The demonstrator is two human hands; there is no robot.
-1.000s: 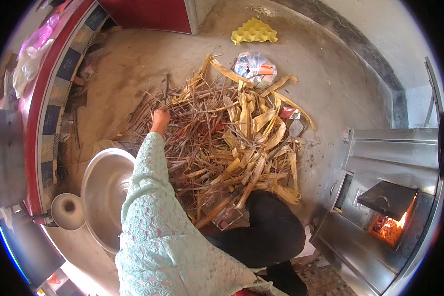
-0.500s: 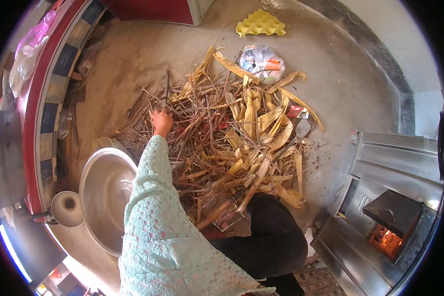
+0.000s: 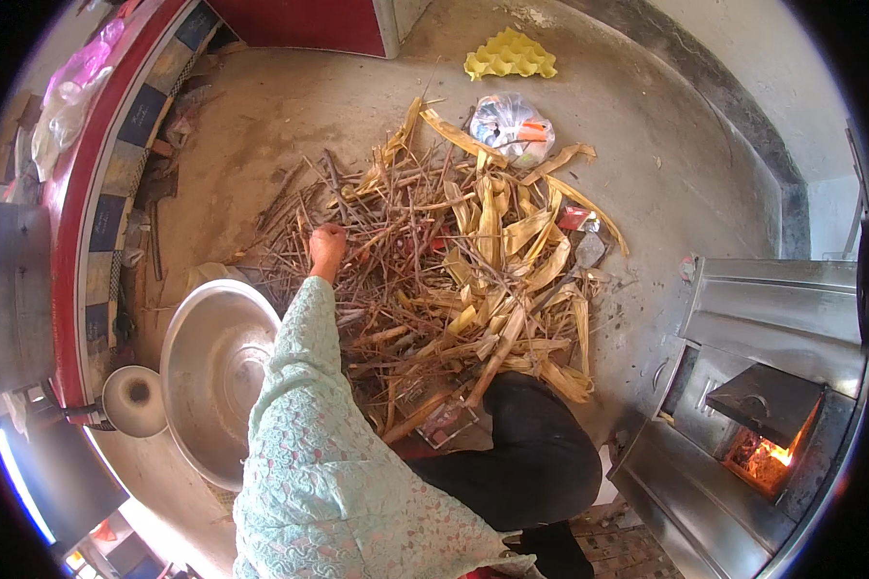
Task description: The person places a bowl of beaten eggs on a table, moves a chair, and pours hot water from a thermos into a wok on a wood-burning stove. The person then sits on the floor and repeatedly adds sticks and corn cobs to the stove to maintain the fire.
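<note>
My left hand (image 3: 327, 248) is at the left side of a heap of dry twigs (image 3: 396, 241) on the floor, its back toward me. The fingers are curled into a fist on thin twigs; the fingertips and much of what they grip are hidden. A mint-green lace sleeve covers that arm. Dry corn husks (image 3: 492, 222) lie over the heap's right side. My right hand is out of view.
A large metal basin (image 3: 198, 386) and a small bowl (image 3: 133, 401) stand at left. At right, a metal stove (image 3: 777, 309) has its firebox open, with fire (image 3: 768, 458) inside. A filled plastic bag (image 3: 514, 127) and a yellow egg tray (image 3: 512, 54) lie beyond the heap.
My left hand has drawn slightly nearer and to the right, and its fingers have closed into a fist. Some twigs beyond it have shifted and tilted.
</note>
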